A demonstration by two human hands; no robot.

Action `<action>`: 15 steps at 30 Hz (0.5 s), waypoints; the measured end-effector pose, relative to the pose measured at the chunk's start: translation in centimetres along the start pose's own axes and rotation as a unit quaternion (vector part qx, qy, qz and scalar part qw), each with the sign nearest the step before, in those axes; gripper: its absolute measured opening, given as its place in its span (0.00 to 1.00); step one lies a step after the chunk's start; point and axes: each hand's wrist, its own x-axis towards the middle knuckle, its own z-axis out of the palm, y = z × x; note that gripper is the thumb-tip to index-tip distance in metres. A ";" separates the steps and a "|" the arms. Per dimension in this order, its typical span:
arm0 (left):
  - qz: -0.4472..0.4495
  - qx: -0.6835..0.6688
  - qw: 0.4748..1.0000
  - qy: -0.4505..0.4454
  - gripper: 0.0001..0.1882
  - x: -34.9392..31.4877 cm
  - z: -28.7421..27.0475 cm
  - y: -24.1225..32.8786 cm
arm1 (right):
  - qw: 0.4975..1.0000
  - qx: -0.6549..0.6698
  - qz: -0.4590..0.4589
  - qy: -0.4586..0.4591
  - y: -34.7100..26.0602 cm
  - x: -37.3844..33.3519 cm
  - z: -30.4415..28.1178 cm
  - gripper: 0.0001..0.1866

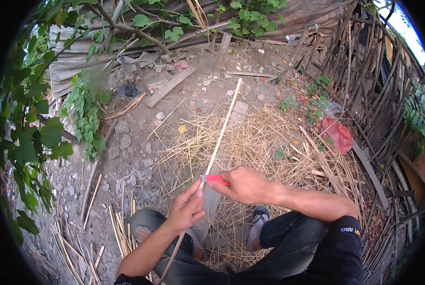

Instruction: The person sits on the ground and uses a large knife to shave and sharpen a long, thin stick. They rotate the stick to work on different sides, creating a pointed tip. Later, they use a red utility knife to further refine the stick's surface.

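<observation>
A long thin bamboo strip [222,128] runs from my lap up and away over the ground. My left hand [186,209] grips the strip low down, fingers closed around it. My right hand [243,185] holds a red-handled knife [214,179] with its blade pressed against the strip just above my left hand. Both forearms come in from the lower edge, and my knees in dark trousers sit below them.
A pile of pale bamboo shavings [269,142] covers the ground ahead. Loose bamboo sticks [122,223] lie at lower left. A woven stick fence [364,95] stands right, with a red bag [338,135] near it. Leafy branches [36,133] hang left; planks [170,86] and stones lie beyond.
</observation>
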 end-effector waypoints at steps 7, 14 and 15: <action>0.054 0.134 0.989 0.037 0.29 0.2 -1.0 -0.6 | 0.994 -0.076 -0.027 0.071 2.1 1.7 1.2 0.29; 0.008 0.154 0.988 0.019 0.29 -1.2 -1.5 -1.0 | 0.982 0.019 0.150 0.109 6.4 3.6 -2.4 0.33; 0.002 0.166 0.986 0.011 0.29 -2.0 -1.7 -1.2 | 0.981 -0.018 0.139 0.137 7.7 3.4 -2.2 0.33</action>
